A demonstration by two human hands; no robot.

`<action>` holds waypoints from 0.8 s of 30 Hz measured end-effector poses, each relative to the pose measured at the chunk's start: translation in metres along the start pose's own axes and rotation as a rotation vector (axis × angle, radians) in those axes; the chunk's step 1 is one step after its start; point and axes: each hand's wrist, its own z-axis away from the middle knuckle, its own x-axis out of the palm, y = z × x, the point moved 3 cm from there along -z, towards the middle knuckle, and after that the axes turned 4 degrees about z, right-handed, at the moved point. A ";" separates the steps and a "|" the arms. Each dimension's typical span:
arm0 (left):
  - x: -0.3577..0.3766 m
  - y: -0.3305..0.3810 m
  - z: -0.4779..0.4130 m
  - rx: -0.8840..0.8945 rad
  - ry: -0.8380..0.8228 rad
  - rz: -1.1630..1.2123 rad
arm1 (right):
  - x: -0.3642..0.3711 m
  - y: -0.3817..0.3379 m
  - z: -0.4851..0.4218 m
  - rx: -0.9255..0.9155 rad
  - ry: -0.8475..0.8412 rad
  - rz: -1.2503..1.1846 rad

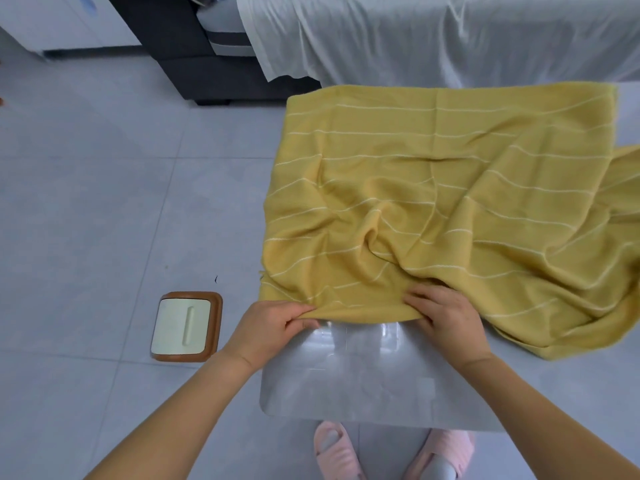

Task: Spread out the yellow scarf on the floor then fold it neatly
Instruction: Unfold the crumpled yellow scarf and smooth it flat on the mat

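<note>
The yellow scarf (433,188) with thin white stripes lies on a grey glossy surface (346,375), wrinkled in the middle, its right end bunched and trailing toward the right edge. My left hand (273,327) pinches the scarf's near edge close to the left corner. My right hand (446,317) grips the same near edge further right, fingers curled over the cloth. The edge is stretched between both hands.
A small brown-rimmed square bin with a pale lid (185,327) stands on the tiled floor at left. A bed with a white-grey sheet (433,36) runs along the back, a dark bed base (194,64) beside it. My feet in pink slippers (334,448) show below.
</note>
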 end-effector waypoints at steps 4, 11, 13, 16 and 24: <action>-0.024 0.000 0.003 -0.040 0.015 0.021 | -0.026 -0.019 0.002 -0.055 0.030 -0.069; -0.060 -0.009 0.035 -0.096 -0.151 -0.186 | -0.032 -0.061 0.013 -0.157 -0.155 -0.035; -0.061 -0.025 0.048 -0.240 -0.283 -0.282 | -0.027 -0.063 0.017 -0.068 -0.272 -0.027; -0.053 -0.034 0.060 -0.360 -0.428 -0.339 | -0.014 -0.048 0.033 -0.053 -0.421 -0.006; 0.048 -0.015 0.060 -0.372 -0.405 -0.433 | 0.013 -0.018 0.075 0.105 -0.654 0.233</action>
